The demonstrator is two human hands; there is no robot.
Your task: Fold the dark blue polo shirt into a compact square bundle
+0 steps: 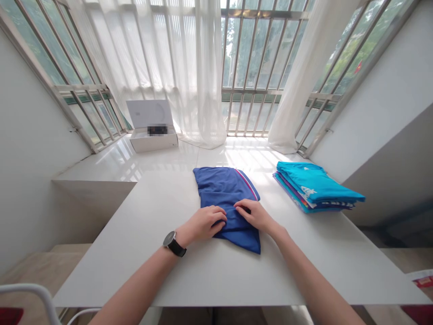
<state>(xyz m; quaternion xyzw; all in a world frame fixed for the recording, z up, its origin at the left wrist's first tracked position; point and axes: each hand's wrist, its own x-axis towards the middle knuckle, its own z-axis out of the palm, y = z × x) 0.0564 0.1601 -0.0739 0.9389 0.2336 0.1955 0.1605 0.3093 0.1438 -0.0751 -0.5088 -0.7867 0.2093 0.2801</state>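
A dark blue folded garment (pixel 221 187), perhaps shorts, lies on the white table with a red and white stripe along its right side. Its lower right corner points toward me. My left hand (pixel 207 221), with a black-strapped watch (pixel 174 243) on the wrist, rests on the garment's left part, fingers curled on the cloth. From the right, my right hand (pixel 253 214) reaches onto the same cloth, its thumb and fingers bent together on it. A small gap separates the two hands; their fingertips are partly hidden.
On the table's right stands a stack of folded clothes (pixel 316 187), bright turquoise on top. An open white box (pixel 154 143) sits on the windowsill at the back left. White curtains (pixel 209 81) hang before barred windows. The white table (pixel 135 225) ends close in front of me.
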